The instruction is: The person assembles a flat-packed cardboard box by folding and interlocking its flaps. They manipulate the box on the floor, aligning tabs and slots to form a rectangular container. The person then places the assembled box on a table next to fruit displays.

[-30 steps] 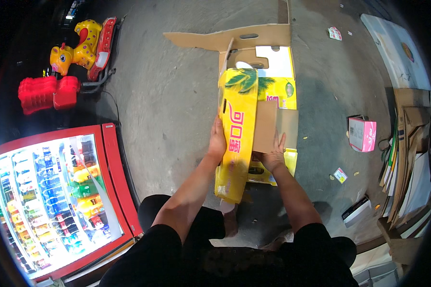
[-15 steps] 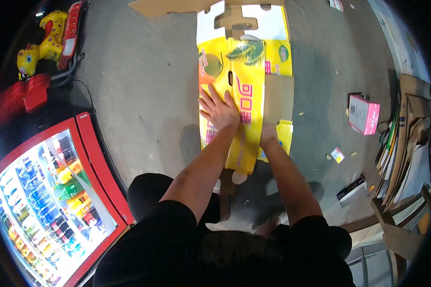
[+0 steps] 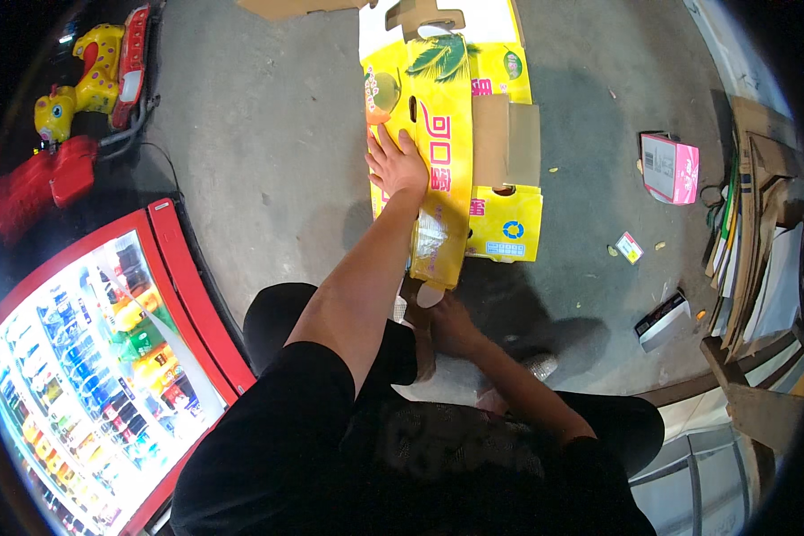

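A flattened yellow cardboard box [image 3: 447, 134] with printed fruit pictures and a brown inner flap [image 3: 505, 138] lies on the grey concrete floor in front of me. My left hand [image 3: 396, 165] rests flat on its left part, fingers spread, pressing it down. My right hand [image 3: 451, 323] is low at the box's near end, just under a rounded tab [image 3: 429, 293]. Its fingers are curled, and whether they grip the tab is hidden. My dark-clothed legs fill the lower middle of the view.
A lit drinks fridge with a red frame [image 3: 165, 295] stands at my left. Yellow [image 3: 80, 80] and red [image 3: 36, 179] ride-on toys sit top left. A pink box [image 3: 670, 168], a small dark box [image 3: 661, 319] and stacked flattened cardboard [image 3: 750, 223] are at right.
The yellow box, held up in both hands a second ago, now lies flat. My right hand has drawn back from its top to its near end; my left hand stays pressed on it.
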A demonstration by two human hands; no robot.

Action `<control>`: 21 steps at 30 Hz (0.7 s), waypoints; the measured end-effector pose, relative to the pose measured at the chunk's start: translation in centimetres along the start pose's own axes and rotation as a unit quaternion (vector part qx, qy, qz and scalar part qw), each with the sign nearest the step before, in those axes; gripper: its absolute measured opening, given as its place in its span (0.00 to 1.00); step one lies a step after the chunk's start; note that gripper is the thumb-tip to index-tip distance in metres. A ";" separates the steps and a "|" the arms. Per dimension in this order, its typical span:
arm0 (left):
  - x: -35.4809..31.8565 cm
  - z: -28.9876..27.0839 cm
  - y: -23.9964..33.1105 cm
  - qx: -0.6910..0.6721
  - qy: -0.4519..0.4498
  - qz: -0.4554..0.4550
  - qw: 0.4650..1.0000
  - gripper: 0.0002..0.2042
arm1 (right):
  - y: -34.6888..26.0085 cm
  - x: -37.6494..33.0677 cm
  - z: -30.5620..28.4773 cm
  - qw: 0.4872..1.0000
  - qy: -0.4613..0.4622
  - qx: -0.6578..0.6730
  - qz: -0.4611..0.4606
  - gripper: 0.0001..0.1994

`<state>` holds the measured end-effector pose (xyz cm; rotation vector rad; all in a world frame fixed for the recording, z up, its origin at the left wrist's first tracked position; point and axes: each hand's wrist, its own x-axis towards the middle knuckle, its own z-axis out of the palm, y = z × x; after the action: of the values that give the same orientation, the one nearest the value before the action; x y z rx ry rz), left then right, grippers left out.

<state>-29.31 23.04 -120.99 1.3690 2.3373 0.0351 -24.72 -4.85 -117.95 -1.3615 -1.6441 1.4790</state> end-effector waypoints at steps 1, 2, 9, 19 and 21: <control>0.1 -0.1 0.0 -0.002 -0.009 -0.009 1.000 0.31 | -0.6 -0.6 1.2 0.996 -0.009 -0.081 0.018 0.27; 0.3 -0.1 0.1 -0.004 -0.017 -0.017 1.000 0.31 | -0.6 -0.5 2.0 0.986 -0.016 -0.163 0.036 0.28; 0.4 -0.2 1.4 -0.004 -0.043 -0.055 0.998 0.31 | -1.0 1.2 3.0 0.974 -0.115 0.094 0.169 0.30; -2.8 4.3 6.9 0.031 0.076 -0.062 0.995 0.31 | -2.0 -3.5 6.6 0.640 0.133 0.647 0.393 0.19; -2.8 5.0 7.2 0.045 0.109 -0.063 0.991 0.31 | -2.1 -3.7 5.9 0.607 0.149 0.665 0.409 0.19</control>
<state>-20.31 23.41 -122.91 1.3135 2.6325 0.0453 -29.30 -10.33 -116.67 -1.1792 0.6184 1.9883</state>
